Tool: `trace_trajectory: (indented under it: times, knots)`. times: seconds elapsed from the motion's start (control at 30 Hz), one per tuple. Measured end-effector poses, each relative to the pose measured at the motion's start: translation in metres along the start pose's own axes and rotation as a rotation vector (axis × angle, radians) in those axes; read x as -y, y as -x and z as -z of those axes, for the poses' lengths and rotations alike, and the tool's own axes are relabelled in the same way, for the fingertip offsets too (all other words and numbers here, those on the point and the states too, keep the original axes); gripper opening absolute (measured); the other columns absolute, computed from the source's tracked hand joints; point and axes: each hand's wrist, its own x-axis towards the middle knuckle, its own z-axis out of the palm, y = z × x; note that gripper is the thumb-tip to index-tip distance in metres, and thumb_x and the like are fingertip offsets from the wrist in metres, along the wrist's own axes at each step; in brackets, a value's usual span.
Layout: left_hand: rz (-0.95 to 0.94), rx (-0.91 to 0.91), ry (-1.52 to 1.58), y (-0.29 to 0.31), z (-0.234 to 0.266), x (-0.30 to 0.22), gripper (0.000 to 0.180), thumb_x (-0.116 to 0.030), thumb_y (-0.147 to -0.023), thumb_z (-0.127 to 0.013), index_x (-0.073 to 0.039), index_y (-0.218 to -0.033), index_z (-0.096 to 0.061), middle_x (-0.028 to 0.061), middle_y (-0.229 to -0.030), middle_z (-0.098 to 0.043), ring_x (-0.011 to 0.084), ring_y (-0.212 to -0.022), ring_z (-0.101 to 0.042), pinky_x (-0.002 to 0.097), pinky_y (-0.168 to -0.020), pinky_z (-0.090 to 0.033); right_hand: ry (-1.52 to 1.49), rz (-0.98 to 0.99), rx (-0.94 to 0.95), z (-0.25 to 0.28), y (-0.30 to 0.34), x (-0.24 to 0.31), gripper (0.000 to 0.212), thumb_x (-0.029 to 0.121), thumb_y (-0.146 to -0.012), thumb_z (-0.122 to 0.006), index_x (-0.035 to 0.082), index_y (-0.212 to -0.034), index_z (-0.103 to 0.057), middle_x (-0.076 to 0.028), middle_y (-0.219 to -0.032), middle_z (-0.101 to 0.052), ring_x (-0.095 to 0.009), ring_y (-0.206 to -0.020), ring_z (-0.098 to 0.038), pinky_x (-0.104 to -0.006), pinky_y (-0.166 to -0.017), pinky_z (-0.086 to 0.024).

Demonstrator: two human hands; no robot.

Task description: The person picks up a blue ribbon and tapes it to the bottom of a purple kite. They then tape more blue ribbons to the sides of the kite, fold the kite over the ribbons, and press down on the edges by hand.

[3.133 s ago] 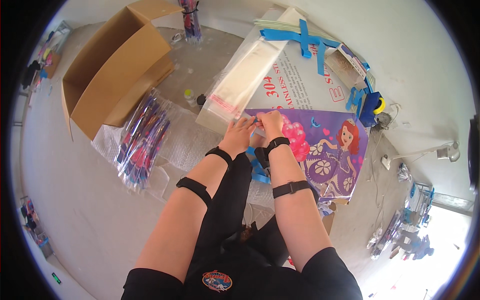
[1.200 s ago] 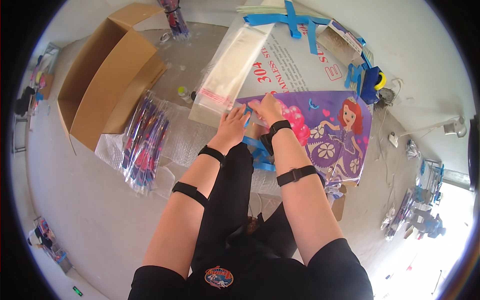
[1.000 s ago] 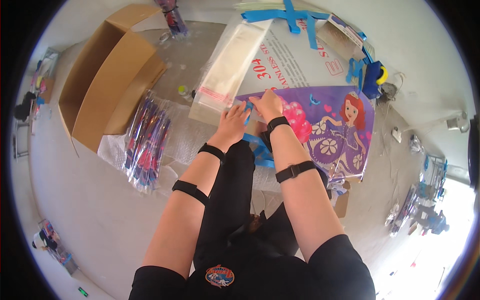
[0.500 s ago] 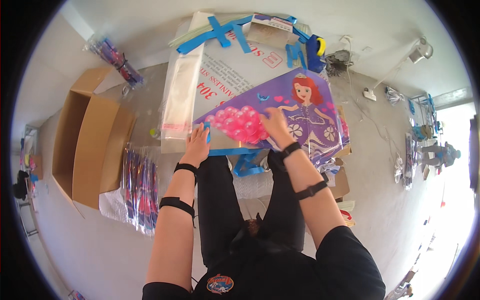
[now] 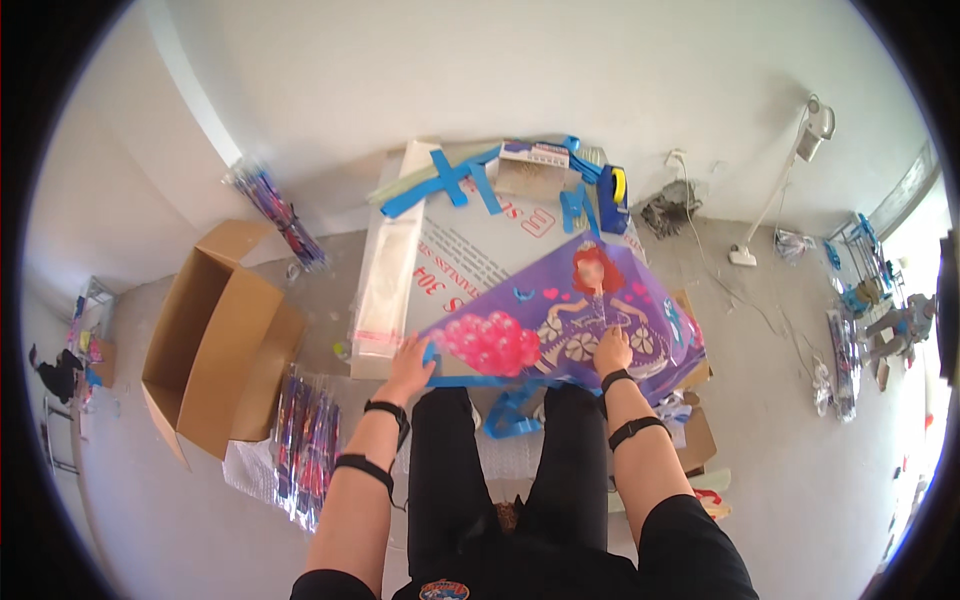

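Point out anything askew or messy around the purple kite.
The purple kite lies at a slant, its right corner hanging past the work board. Blue strips lie crossed and loose at the far end. The cardboard box rests tipped on its side.

An open brown cardboard box (image 5: 215, 340) sat at the left of the frame, with a pile of clear-wrapped colourful packs (image 5: 305, 445) just below it. Blue plastic strips (image 5: 445, 180) lay top centre, and a white floor lamp (image 5: 790, 185) stood upper right.
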Motion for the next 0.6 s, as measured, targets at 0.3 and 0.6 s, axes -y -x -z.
trace_trajectory:
  times: [0.3,0.6]
  knots:
    - [-0.154,-0.289,0.201,0.093,0.046,-0.029,0.056,-0.012,-0.081,-0.064,-0.005,-0.132,-0.044,0.0258,-0.145,-0.029,0.0408,-0.133,-0.03,0.0452,-0.109,-0.028,-0.265,0.049,-0.297,0.04,-0.015,-0.049,0.021,0.008,-0.083,-0.048,-0.002,-0.096,-0.061,-0.024,-0.101,-0.059,-0.039,-0.097,-0.058,-0.0436,-0.083,-0.048]
    - [-0.13,-0.432,0.269,0.167,0.089,-0.043,0.047,-0.008,-0.083,-0.062,-0.003,-0.128,-0.049,0.0232,-0.145,-0.03,0.0375,-0.133,-0.032,0.0411,-0.108,-0.031,-0.475,0.234,-0.612,0.202,0.078,-0.043,0.028,0.013,-0.088,-0.052,0.003,-0.114,-0.057,-0.02,-0.105,-0.06,-0.038,-0.096,-0.058,-0.0441,-0.082,-0.048]
